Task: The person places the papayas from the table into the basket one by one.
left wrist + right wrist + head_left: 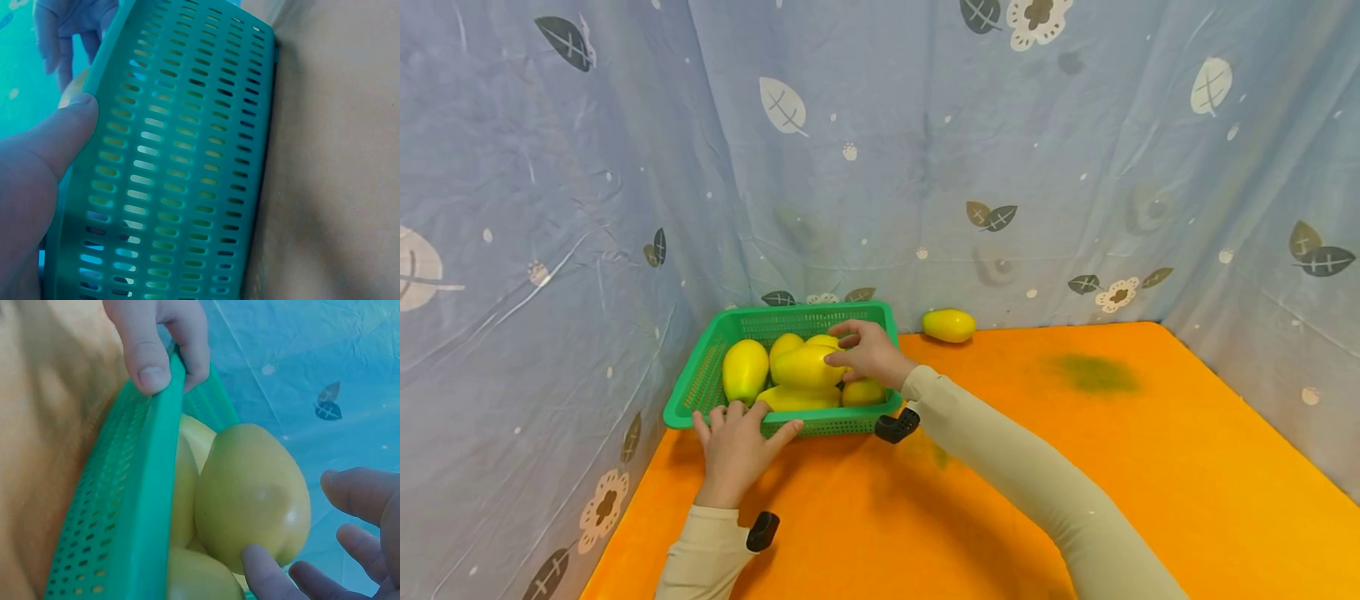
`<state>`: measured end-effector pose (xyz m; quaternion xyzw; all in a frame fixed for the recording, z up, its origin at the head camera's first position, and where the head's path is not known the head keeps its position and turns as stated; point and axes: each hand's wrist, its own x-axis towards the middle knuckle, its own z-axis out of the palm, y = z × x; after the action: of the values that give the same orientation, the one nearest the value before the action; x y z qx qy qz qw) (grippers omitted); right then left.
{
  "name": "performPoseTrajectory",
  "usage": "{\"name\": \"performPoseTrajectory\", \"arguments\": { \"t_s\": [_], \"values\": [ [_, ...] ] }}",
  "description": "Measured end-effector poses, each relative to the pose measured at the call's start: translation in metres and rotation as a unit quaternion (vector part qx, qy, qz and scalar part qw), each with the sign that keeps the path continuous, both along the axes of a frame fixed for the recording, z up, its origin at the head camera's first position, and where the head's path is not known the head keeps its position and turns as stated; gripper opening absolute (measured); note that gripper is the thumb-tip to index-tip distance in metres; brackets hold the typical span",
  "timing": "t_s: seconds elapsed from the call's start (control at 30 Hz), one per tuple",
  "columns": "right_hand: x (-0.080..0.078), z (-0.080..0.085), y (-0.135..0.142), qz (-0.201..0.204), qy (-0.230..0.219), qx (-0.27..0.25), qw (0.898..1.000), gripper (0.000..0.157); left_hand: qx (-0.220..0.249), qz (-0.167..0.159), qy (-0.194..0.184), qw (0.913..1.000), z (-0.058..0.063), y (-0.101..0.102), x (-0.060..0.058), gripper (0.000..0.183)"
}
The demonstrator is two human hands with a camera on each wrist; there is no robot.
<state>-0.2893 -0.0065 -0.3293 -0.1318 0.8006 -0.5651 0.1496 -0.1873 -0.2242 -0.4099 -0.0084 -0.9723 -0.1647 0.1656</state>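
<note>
A green plastic basket (700, 375) with slotted walls stands at the left of the orange surface, holding several yellow, oblong fruits that look like papayas. My left hand (735, 450) grips its near rim, thumb outside and fingers over the inner side, as the right wrist view also shows. One papaya (805, 367) lies on top of the others. My right hand (874, 354) is at the right end of that papaya, fingers spread; in the right wrist view a fingertip (259, 562) overlaps the papaya (250, 494) while the other fingers stand apart from it.
Another papaya (949, 326) lies on the orange surface (1000, 433) right of the basket, close to the back curtain (880, 167). Patterned curtain also hangs along the left and right sides. A dark greenish stain (1093, 373) marks the surface at the right.
</note>
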Motion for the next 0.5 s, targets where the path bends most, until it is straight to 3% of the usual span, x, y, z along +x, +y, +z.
{"name": "performPoseTrajectory", "arguments": {
  "t_s": [0.33,0.5],
  "values": [
    [-0.008,0.011,0.035,-0.026,-0.006,-0.012,1.000,0.051,0.009,0.001,-0.002,1.0000,0.003,0.001,0.001,0.067],
    [-0.019,0.015,0.066,-0.062,0.000,-0.042,0.997,0.054,0.009,0.001,-0.001,1.0000,0.002,0.001,0.003,0.066]
  ]
}}
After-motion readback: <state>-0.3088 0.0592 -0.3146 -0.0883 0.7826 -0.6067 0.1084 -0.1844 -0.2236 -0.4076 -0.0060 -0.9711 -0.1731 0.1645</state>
